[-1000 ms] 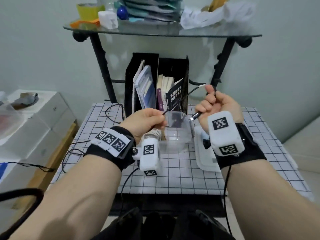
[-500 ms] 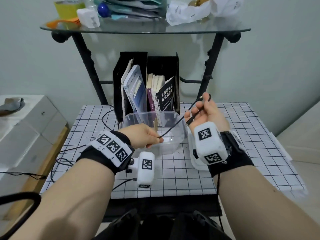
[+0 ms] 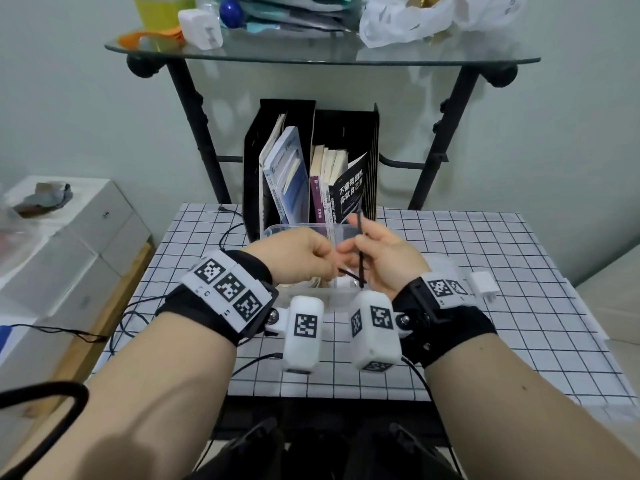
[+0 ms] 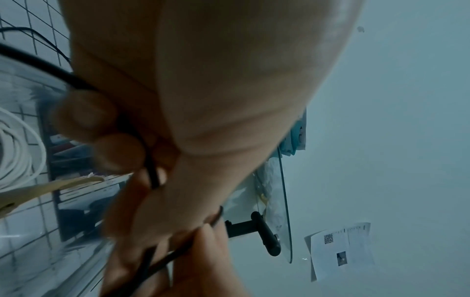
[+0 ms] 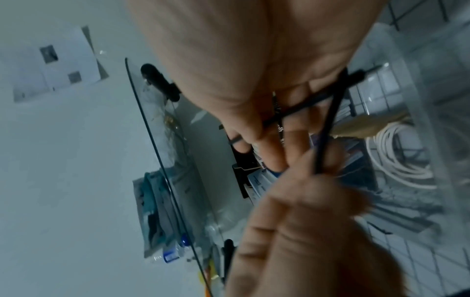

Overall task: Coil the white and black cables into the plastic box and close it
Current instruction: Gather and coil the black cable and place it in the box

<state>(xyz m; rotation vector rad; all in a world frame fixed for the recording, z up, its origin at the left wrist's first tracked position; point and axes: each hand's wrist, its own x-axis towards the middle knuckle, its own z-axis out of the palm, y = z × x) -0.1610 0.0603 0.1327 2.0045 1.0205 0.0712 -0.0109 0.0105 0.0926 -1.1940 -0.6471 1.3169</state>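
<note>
Both hands meet just above the clear plastic box (image 3: 277, 231) on the checked table. My right hand (image 3: 381, 258) holds loops of the thin black cable (image 3: 360, 251), which cross its palm and fingers and stick up past them. My left hand (image 3: 304, 258) pinches the same black cable (image 4: 150, 170) close to the right hand. In the right wrist view the black cable (image 5: 328, 124) crosses itself over the fingers. The white cable (image 5: 396, 160) lies coiled inside the box, and it also shows as a white coil (image 4: 15, 152) in the left wrist view. The lid (image 3: 443, 263) lies right of the box, mostly hidden by my right wrist.
A black file holder (image 3: 287, 126) with books stands right behind the box. A white charger plug (image 3: 483, 285) lies on the table at the right. A thin black wire (image 3: 228, 233) trails off the table's left side. A cluttered glass shelf (image 3: 311, 53) hangs overhead; white boxes (image 3: 69, 237) stand at the left.
The hands were apart with the black cable stretched between them; they have come together low over the box. The right hand has turned its palm toward me with the cable looped on it.
</note>
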